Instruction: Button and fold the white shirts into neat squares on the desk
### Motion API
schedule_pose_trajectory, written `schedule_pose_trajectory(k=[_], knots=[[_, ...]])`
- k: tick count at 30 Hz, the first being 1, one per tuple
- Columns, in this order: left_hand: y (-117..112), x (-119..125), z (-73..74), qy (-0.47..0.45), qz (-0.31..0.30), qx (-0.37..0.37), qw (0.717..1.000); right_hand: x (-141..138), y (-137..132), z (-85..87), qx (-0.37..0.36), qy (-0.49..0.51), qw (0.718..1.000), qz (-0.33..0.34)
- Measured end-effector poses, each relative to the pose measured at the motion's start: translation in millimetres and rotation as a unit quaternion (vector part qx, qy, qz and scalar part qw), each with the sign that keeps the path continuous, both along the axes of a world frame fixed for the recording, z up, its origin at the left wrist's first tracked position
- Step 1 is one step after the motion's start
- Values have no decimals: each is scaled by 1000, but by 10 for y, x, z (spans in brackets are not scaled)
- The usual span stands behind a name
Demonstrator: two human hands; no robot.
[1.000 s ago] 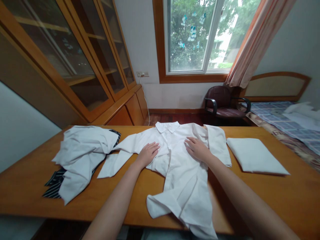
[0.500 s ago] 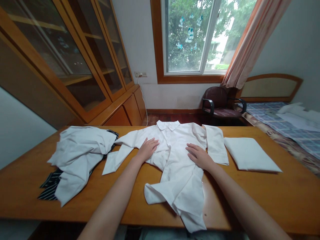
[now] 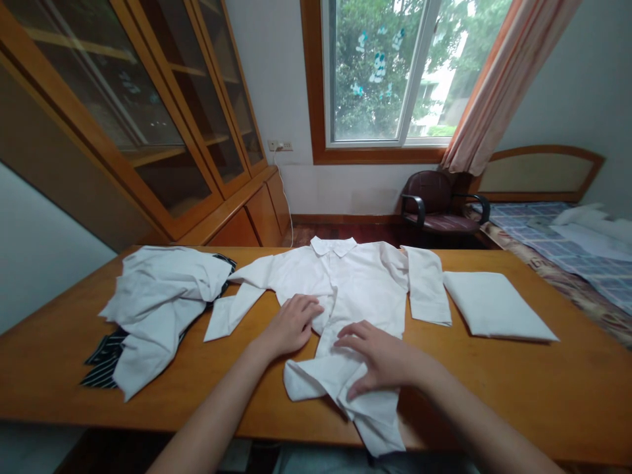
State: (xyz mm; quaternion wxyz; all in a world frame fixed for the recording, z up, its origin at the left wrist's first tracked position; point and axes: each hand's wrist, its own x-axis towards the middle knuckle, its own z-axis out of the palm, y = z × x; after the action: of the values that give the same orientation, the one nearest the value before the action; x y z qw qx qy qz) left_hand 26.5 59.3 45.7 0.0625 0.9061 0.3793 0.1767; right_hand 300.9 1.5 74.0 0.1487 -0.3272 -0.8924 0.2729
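Note:
A white collared shirt point(image 3: 365, 276) lies face up across the table, its collar at the far edge and its sleeves out to both sides. The lower part is rumpled, and one flap of the hem is turned over to the left. My left hand point(image 3: 295, 321) rests at the shirt's left side, fingers bent loosely over the cloth. Over the lower front is my right hand point(image 3: 378, 355), its fingers and thumb spread; whether it presses on the cloth I cannot tell.
A crumpled white garment point(image 3: 162, 296) and dark striped cloth point(image 3: 103, 362) lie on the wooden table point(image 3: 494, 382) at left. At right is a folded white cloth point(image 3: 498, 306). Beyond stand a glass-door cabinet point(image 3: 212, 204), an armchair point(image 3: 434, 204) and a bed point(image 3: 548, 230).
Both hands have moved nearer to me along the shirt. My right hand has also shifted left, from the shirt's right side to its lower front. The shirt lies nearly as before.

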Motion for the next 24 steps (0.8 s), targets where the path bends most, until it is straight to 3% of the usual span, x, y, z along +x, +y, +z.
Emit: schedule_pose_trajectory(k=[5, 10, 13, 16, 19, 22, 24], knots=[[44, 55, -104, 47, -1, 22, 999, -58, 48, -228, 1, -35, 999, -16], [180, 86, -225, 12, -2, 8, 1000, 170, 135, -202, -116, 129, 981, -83], [229, 83, -169, -67, 23, -44, 997, 395, 163, -127, -180, 229, 939, -181], [272, 39, -36, -175, 36, -122, 976, 604, 198, -79, -233, 344, 863, -287], [330, -47, 112, -243, 6, -222, 944, 756, 244, -59, -263, 429, 797, -333], [369, -151, 265, -253, -38, -312, 915, 846, 274, -65, -277, 466, 765, -346], [363, -217, 385, -274, -57, -355, 892, 882, 276, -86, -280, 470, 758, -355]])
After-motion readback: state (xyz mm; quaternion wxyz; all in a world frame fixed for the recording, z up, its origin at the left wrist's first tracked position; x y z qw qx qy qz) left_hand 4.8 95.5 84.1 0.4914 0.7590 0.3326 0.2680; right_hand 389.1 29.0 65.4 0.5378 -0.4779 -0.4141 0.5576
